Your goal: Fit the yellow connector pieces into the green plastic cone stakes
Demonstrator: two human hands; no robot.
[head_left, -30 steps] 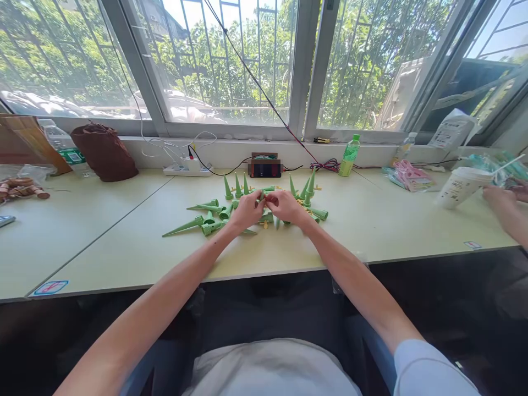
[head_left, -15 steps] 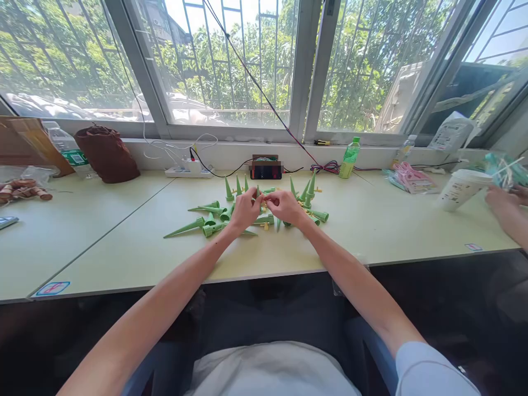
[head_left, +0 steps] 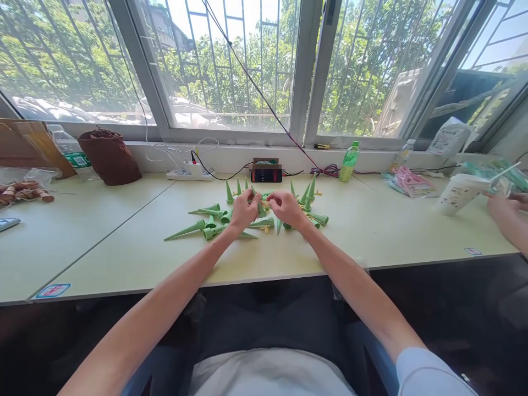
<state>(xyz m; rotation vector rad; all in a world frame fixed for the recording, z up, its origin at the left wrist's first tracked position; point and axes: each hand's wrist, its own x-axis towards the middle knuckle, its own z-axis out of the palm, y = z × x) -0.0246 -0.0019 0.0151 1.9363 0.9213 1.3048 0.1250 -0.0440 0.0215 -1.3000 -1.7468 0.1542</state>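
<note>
My left hand [head_left: 245, 211] is closed around a green plastic spike [head_left: 261, 209], a hollow cone whose tip points up between the fingers. Close to its right, my right hand [head_left: 287, 208] is closed with thumb and forefinger pinched. A yellowish bit shows by those fingertips, but whether they grip it I cannot tell. Around both hands lie several more green spikes [head_left: 185, 230], some on their sides with open round ends. Others stand upright [head_left: 229, 192], a few with small yellow valve-like pieces fitted. One loose yellow piece [head_left: 267, 229] lies in front of the hands.
Behind the spikes a phone [head_left: 266, 175] leans on a support. A power strip [head_left: 190, 174], brown pouch [head_left: 109, 157] and green bottle [head_left: 348, 161] stand along the window wall. At right are a white cup [head_left: 462, 193], bagged items [head_left: 412, 181] and another person's hand [head_left: 509, 217].
My hands have come slightly apart; their fingertips were together before. The green spike in my left hand now shows more clearly. At right, the other person's hand has shifted a little.
</note>
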